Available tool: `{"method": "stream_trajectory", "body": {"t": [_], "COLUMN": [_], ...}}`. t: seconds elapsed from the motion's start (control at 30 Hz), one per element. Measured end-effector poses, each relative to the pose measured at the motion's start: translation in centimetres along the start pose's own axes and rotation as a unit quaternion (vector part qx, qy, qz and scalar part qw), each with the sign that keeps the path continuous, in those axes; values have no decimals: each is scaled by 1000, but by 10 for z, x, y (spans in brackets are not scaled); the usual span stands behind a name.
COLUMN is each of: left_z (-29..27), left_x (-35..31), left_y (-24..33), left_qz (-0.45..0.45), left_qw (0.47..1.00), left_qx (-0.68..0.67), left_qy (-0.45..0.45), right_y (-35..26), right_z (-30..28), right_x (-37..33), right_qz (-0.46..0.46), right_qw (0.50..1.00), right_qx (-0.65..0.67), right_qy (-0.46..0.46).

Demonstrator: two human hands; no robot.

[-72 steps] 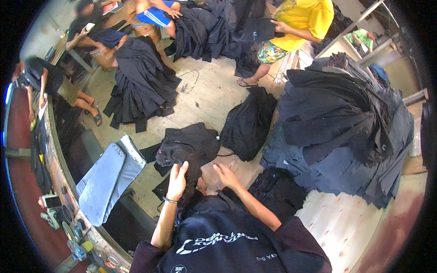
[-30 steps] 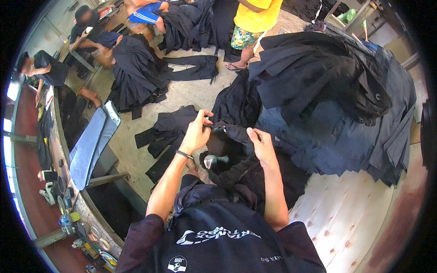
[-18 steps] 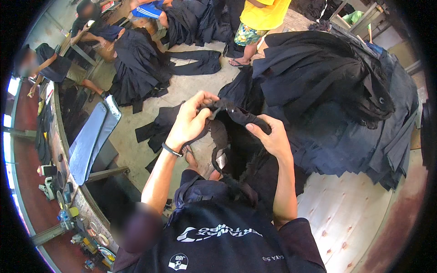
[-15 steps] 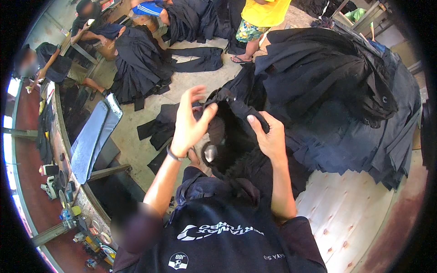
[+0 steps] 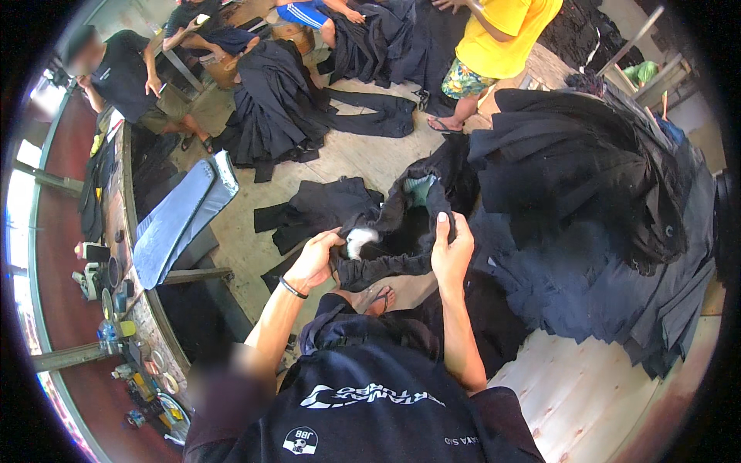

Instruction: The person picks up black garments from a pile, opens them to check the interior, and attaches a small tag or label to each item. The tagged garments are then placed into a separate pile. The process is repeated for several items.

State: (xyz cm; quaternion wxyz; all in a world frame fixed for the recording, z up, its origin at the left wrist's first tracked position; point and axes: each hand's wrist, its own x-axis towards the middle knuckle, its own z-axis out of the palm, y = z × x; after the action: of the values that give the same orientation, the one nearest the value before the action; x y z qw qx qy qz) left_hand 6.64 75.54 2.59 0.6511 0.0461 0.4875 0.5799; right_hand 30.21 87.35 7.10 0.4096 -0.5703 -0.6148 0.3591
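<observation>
Between my hands hangs a pair of black trousers point(image 5: 384, 269), its waist opening spread wide toward me. My left hand point(image 5: 310, 262) pinches the left side of the waistband, beside a bunch of white cloth point(image 5: 360, 241) inside the opening. On the other side my right hand point(image 5: 453, 255) grips the waistband, its thumb pointing up along the edge. Pale green lining point(image 5: 419, 190) shows at the far side of the opening. The lower part of the garment is hidden behind the waist.
Black garments are heaped high point(image 5: 579, 170) on a pale table point(image 5: 587, 386) at the right. A blue-grey padded board point(image 5: 181, 220) juts from the left workbench point(image 5: 143, 301), which holds bottles and tape rolls. Further off, a person in yellow point(image 5: 513, 23) and several others are among black clothes.
My left hand has gone from open, fingers spread, to gripping the waistband. The waist opening is now pulled wider, and white cloth and green lining show inside. The view has shifted.
</observation>
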Motion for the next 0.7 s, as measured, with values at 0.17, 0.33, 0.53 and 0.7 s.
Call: {"method": "stream_trajectory", "body": {"t": [0.17,0.33,0.53,0.7], "left_z": [1,4,-8,-11], "left_x": [1,9,32,42], "left_y": [13,43,68,103], "left_qz": [84,179,144,32], "left_qw": [927,844,855,846], "left_qx": [357,494,461,478], "left_qy": [-74,-106,-188,-234], "right_y": [5,4,-8,-32], "right_z": [16,23,29,45], "right_x": [2,3,2,-3], "right_qz": [-1,-1,26,39], "right_qw": [999,1000,999,998], "right_qx": [19,17,36,54], "right_qy": [-33,-26,-11,6]}}
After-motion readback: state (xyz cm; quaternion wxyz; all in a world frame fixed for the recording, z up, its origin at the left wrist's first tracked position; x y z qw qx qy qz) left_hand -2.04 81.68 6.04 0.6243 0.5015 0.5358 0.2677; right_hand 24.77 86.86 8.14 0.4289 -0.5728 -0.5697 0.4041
